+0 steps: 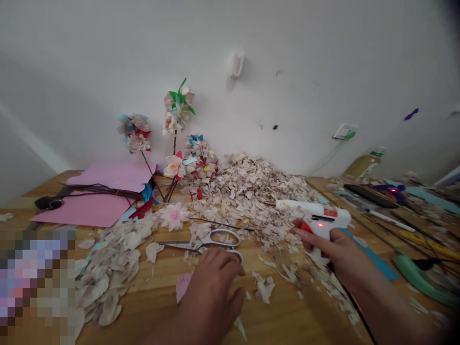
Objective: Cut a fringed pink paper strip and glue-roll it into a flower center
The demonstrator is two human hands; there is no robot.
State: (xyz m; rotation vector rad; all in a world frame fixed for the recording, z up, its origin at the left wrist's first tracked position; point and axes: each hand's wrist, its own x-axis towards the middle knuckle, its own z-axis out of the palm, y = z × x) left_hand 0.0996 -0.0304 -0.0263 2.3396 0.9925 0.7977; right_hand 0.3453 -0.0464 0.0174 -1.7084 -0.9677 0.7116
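Observation:
My right hand [332,249] is wrapped round the grip of a white hot glue gun [336,218], whose nozzle points left and whose red light is lit. My left hand [219,282] is palm down over the table, thumb apart from the loosely bent fingers, and holds nothing that I can see. Just beyond its fingertips lie grey-handled scissors [197,244], partly covered by the hand. A piece of fringed pink paper [183,286] shows at its left side. Farther back rests a pale petal flower [174,216] with a pink centre.
Pale petals [108,282] spread at left; a heap of dried scraps [247,177] lies against the wall. Several handmade flowers [174,165] stand on stems beside pink paper [89,208]. At right are a phone [370,195], a bottle [362,165], a purple glue gun [393,189] and a green tool [424,280].

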